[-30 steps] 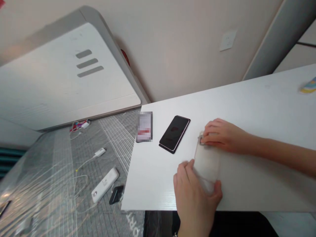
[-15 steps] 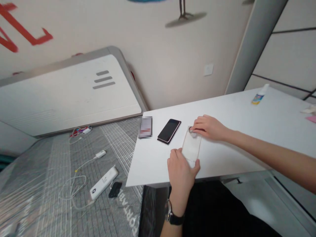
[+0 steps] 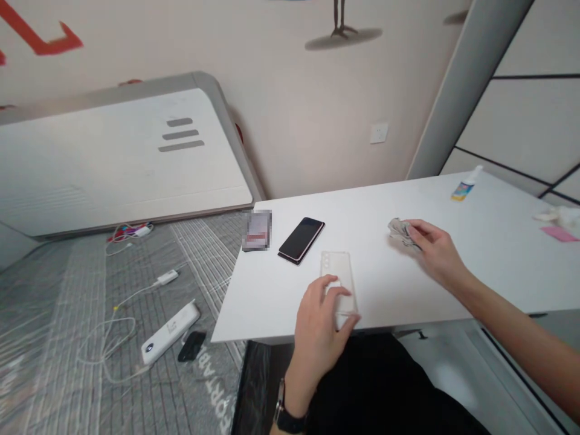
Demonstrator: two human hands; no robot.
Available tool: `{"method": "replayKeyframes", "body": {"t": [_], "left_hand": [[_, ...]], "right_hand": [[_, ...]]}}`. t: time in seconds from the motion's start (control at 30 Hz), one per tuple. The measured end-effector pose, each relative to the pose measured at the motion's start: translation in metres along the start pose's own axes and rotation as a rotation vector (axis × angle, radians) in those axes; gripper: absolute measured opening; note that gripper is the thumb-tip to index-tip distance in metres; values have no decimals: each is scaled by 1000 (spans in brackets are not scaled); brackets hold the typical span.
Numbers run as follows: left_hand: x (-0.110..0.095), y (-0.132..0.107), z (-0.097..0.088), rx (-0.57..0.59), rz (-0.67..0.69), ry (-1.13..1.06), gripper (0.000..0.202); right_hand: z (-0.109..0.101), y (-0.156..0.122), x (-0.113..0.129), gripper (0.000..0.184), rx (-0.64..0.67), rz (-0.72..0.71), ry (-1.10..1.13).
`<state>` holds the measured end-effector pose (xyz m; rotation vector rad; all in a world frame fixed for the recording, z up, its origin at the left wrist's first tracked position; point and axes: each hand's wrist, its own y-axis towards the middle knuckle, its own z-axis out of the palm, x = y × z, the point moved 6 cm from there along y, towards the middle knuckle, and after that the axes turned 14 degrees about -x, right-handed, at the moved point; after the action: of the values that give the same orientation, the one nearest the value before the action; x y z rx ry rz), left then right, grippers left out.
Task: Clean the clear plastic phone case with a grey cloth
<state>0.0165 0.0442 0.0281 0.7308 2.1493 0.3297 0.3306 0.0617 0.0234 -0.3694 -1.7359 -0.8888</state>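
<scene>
From my remote station, I log the wristwatch nearest the camera, worn on the left arm. The left hand is half open, with bent fingers over the clear phone case and the thumb at its lower right corner; I cannot confirm whether it pinches the case or only presses it. The case lies on the bench, lower end near the front edge. Caution: a push toward that edge could slide the case off, since finger pressure appears to be its only restraint. The right hand, to the right and well apart from the case, is closed in a pinch on a crumpled grey wad; I cannot determine whether it is cloth or paper. Should the wad be rubbed across the case, a loose fold could snag at the camera cutouts and twist the case from under light fingers. Beyond the case, to the left, lies a black-screened smartphone; a leftward slip could knock it toward the pixelated flat item at the bench's left edge. Farther off, to the right, a small bottle lies clear of both hands.
</scene>
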Motion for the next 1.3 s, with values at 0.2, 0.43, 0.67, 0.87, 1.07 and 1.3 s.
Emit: {"method": "replayKeyframes", "body": {"t": [0.2, 0.43, 0.67, 0.87, 1.07, 1.3], "left_hand": [[-2, -12, 0, -183, -182, 317, 90], [2, -22, 3, -84, -192, 132, 108], [6, -38, 3, -199, -197, 76, 126], [5, -44, 3, -249, -167, 133, 123], [3, -46, 2, -270, -125, 183, 122], [4, -47, 3, -312, -116, 199, 119]], "right_hand": [[49, -28, 56, 28, 524, -352, -197], [88, -79, 68, 23, 917, -781, -272], [99, -109, 68, 22, 804, -924, -290], [102, -108, 73, 20, 648, -982, -388], [102, -102, 73, 23, 616, -1002, -436], [84, -109, 71, 28, 784, -975, -271]]}}
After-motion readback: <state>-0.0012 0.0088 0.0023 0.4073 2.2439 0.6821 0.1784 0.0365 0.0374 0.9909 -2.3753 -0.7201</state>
